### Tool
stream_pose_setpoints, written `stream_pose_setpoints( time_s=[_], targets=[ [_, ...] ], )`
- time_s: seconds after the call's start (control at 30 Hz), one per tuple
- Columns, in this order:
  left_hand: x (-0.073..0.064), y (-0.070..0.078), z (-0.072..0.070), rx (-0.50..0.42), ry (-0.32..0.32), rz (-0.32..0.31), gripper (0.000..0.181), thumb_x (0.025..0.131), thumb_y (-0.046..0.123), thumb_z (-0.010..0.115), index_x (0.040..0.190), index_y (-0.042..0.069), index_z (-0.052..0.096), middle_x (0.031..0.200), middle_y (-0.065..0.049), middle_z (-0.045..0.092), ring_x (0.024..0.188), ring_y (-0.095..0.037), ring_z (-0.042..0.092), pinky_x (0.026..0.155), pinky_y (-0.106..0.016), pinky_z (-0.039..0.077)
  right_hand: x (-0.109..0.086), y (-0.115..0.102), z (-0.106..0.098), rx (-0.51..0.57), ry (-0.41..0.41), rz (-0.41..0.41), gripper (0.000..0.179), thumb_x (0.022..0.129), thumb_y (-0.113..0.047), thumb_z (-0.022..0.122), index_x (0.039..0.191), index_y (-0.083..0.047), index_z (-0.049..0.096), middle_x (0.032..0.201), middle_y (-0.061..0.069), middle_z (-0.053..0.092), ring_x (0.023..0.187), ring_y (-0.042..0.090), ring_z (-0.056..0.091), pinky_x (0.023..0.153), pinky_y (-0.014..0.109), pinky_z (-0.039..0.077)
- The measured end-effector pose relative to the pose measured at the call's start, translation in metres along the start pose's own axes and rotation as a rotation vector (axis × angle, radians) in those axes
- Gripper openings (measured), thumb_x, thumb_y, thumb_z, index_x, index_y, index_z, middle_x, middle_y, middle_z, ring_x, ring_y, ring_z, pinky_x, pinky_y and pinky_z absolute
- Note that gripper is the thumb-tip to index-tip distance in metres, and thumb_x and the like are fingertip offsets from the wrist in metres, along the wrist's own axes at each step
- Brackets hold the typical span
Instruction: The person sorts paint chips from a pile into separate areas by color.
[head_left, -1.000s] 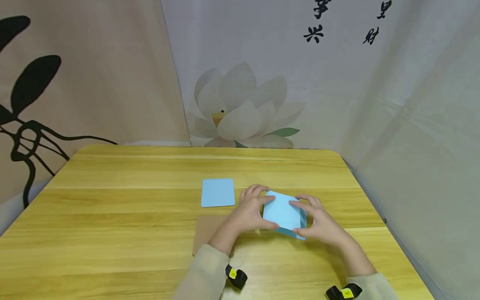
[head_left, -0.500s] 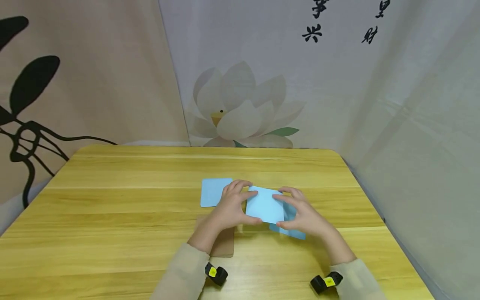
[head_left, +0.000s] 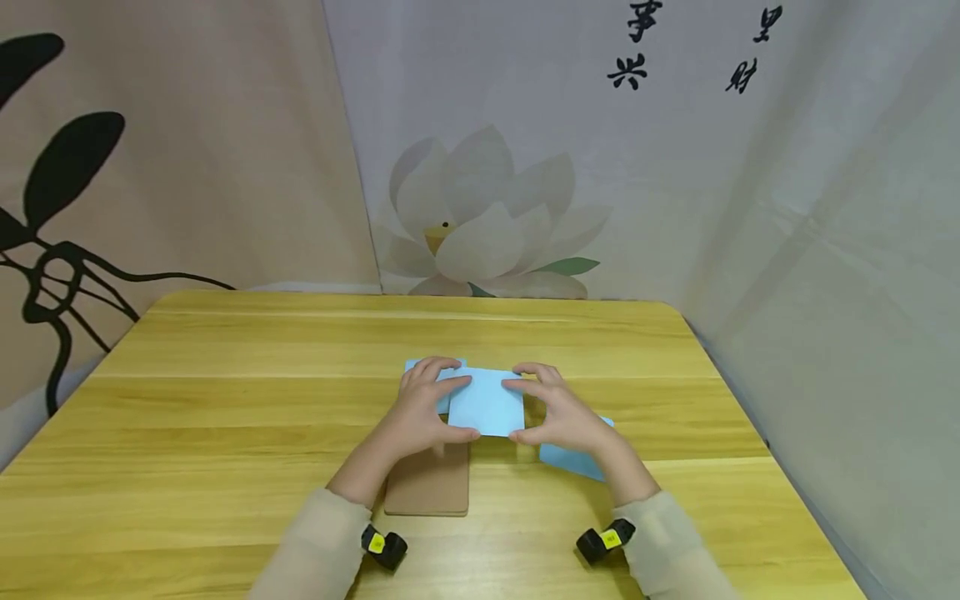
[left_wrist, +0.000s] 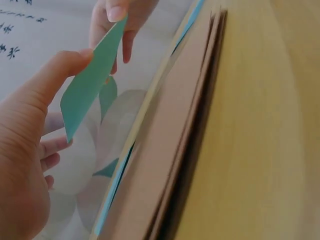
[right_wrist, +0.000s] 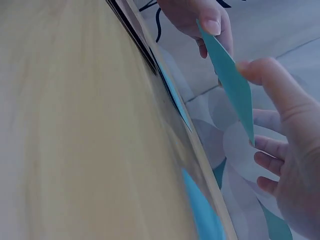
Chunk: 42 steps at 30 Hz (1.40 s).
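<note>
Between the two hands a light blue square card [head_left: 486,403] is held up off the table. My left hand [head_left: 427,404] pinches its left side, thumb at the near edge and fingers at the far edge. On the right side my right hand [head_left: 557,408] pinches it the same way. The wrist views show the card [left_wrist: 92,82] raised and seen nearly edge-on. Behind the left hand, a second blue card [head_left: 443,403] lies flat, partly covered by the held one. Another blue card [head_left: 573,460] lies under the right forearm, mostly hidden.
A brown square piece like cardboard [head_left: 427,483] lies near the left wrist; in the left wrist view it shows as stacked layers. The wooden table [head_left: 262,433] ends at a printed curtain [head_left: 675,208] behind. Wrist cameras sit on both sleeves.
Both hands have moved left together with the held card, lifting it away from the right-hand card. It now overlaps the flat card on the left, and the brown piece is more exposed.
</note>
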<state>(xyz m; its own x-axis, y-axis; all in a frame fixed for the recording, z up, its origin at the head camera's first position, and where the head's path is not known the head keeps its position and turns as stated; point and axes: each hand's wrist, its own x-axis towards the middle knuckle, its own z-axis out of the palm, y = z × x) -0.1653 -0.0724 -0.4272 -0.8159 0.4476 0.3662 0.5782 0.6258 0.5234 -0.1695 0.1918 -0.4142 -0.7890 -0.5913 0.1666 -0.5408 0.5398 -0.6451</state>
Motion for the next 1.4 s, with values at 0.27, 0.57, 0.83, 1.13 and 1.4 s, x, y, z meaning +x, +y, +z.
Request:
stream_pose_setpoints(
  time_s=[0.27,0.57,0.83,1.13,1.4],
  targets=[
    [-0.014,-0.014,-0.015,-0.007,-0.001,-0.037,0.080,0.067,0.052,0.082,0.130,0.006,0.061,0.141,-0.010,0.041,0.133,-0.031,0.026,0.104,-0.058,0.016,0.021,-0.007,0.014,-0.003,-0.043,-0.027,0.071,0.076,-0.033,0.080,0.139,-0.016,0.053,0.148,0.011,0.032,0.134,0.024,0.023,0.098,0.052,0.037],
    [-0.020,-0.035,-0.027,0.009,0.021,-0.030,0.080,0.067,0.050,0.083,0.128,0.004,0.061,0.138,-0.014,0.043,0.130,-0.035,0.028,0.102,-0.059,0.017,0.046,-0.010,0.027,-0.031,-0.076,-0.032,0.072,0.077,-0.036,0.079,0.140,-0.016,0.051,0.149,0.010,0.031,0.135,0.025,0.023,0.100,0.051,0.035],
    [-0.016,-0.053,-0.030,-0.002,-0.021,-0.091,0.084,0.067,0.049,0.084,0.132,0.004,0.058,0.142,-0.015,0.039,0.133,-0.036,0.023,0.104,-0.061,0.013,0.068,-0.008,0.032,-0.057,-0.103,-0.034,0.071,0.079,-0.035,0.078,0.140,-0.013,0.050,0.148,0.013,0.031,0.135,0.029,0.022,0.102,0.052,0.032],
    [-0.013,-0.071,-0.028,-0.007,-0.044,-0.142,0.083,0.068,0.048,0.084,0.133,0.003,0.057,0.142,-0.015,0.040,0.133,-0.037,0.024,0.105,-0.060,0.013,0.087,0.001,0.039,-0.049,-0.153,0.005,0.070,0.079,-0.035,0.077,0.141,-0.015,0.049,0.151,0.011,0.028,0.137,0.028,0.021,0.102,0.051,0.033],
    [-0.014,-0.079,-0.025,-0.004,-0.057,-0.170,0.082,0.069,0.048,0.083,0.133,0.003,0.056,0.142,-0.016,0.040,0.132,-0.038,0.025,0.105,-0.060,0.012,0.096,0.005,0.043,-0.045,-0.190,0.025,0.071,0.080,-0.034,0.078,0.141,-0.014,0.049,0.150,0.011,0.029,0.137,0.029,0.020,0.104,0.051,0.031]
  ],
)
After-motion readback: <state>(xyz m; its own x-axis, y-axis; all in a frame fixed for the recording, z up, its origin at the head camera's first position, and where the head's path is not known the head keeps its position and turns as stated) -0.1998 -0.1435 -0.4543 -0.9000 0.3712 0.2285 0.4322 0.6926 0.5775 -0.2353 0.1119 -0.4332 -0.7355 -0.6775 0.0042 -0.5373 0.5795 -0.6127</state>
